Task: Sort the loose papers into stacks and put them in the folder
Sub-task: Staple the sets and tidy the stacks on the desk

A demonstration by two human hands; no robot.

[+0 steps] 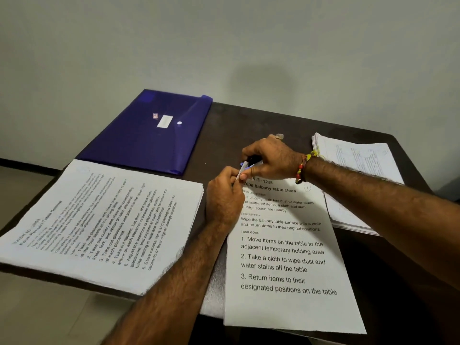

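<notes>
Fingers (239,173) of the left hand (225,195) pinch the top corner of the middle paper stack (286,257) at frame centre, while the right hand (270,158) curls around a small dark clip (251,163) there. Two more stacks lie at left (99,220) and right (361,165); the blue folder (149,135) rests closed on the dark counter (249,123), upper left.
</notes>
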